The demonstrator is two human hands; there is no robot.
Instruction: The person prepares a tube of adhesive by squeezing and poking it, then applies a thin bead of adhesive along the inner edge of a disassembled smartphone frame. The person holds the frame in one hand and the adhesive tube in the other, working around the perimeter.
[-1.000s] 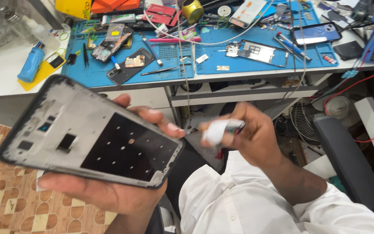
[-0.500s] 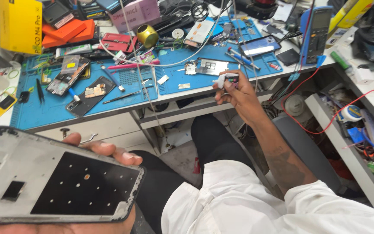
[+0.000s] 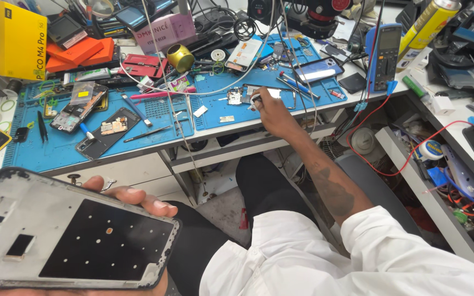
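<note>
My left hand (image 3: 130,198) holds a phone frame (image 3: 72,238) low at the left, its inner side up, silver with a black panel; fingertips curl over its upper edge. My right hand (image 3: 272,112) reaches out over the blue work mat (image 3: 215,112) on the bench, fingers pinched on a small white and dark object (image 3: 257,99). It sits beside a metal phone frame part (image 3: 272,94) and a small circuit piece (image 3: 233,97) lying on the mat.
The bench is crowded: an opened phone (image 3: 108,129), tweezers (image 3: 149,133), a gold cylinder (image 3: 180,57), orange boxes (image 3: 80,53), a yellow box (image 3: 18,38), a multimeter (image 3: 385,55), a spray can (image 3: 430,24). Cables hang over the mat. Shelves of clutter (image 3: 445,164) stand at right.
My right hand has stretched from near my chest out to the bench with the small white object. The phone frame has dropped toward the lower left of the view.
</note>
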